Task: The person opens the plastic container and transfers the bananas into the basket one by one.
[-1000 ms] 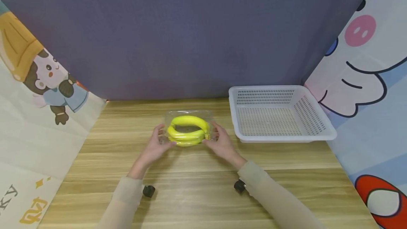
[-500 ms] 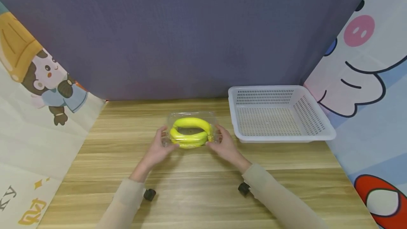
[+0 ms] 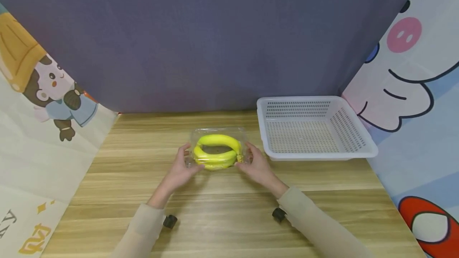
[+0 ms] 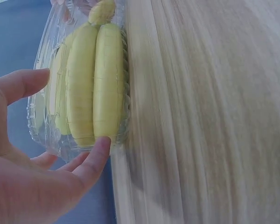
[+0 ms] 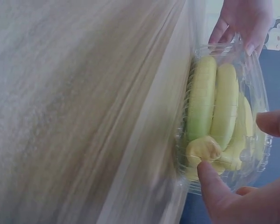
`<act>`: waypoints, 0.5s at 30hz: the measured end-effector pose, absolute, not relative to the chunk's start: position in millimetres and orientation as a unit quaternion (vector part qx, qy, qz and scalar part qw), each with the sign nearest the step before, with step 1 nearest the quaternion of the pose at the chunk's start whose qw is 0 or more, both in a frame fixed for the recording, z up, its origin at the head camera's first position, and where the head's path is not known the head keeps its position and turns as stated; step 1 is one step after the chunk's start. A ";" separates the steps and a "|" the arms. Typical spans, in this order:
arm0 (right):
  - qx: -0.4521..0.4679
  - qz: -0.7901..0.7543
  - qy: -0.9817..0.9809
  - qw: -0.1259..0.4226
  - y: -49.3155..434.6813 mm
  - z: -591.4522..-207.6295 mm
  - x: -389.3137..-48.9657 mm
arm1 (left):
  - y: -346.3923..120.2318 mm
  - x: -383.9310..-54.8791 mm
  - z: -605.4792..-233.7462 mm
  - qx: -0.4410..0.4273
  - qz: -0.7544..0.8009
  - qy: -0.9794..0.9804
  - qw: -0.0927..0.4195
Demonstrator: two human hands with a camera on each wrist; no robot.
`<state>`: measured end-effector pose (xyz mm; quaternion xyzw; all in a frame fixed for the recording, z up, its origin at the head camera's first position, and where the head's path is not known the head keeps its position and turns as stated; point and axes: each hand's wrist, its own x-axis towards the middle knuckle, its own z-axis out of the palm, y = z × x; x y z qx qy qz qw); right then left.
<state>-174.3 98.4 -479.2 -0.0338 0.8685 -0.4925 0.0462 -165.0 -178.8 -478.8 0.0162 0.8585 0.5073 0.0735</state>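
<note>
Head view: holding clear container (image 3: 218,149) of yellow bananas (image 3: 219,140) just below frame centre, clamped at opposite ends by left hand (image 3: 181,168) and right hand (image 3: 259,167), with white basket (image 3: 303,136) at centre right.

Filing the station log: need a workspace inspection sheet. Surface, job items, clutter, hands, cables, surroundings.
Surface: wood-grain table.
Job items: clear box with yellow bananas inside.
Clutter: white basket to the right, apart from the box.
Hands: left hand and right hand hold opposite ends of the box.
Cables: nothing seen.
Surroundings: dark back wall, cartoon panels on both sides.
</note>
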 end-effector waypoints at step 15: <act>-0.072 -0.432 0.897 0.055 111.7 -470.1 -169.1 | -172.6 -157.5 -476.8 0.030 0.515 0.853 0.076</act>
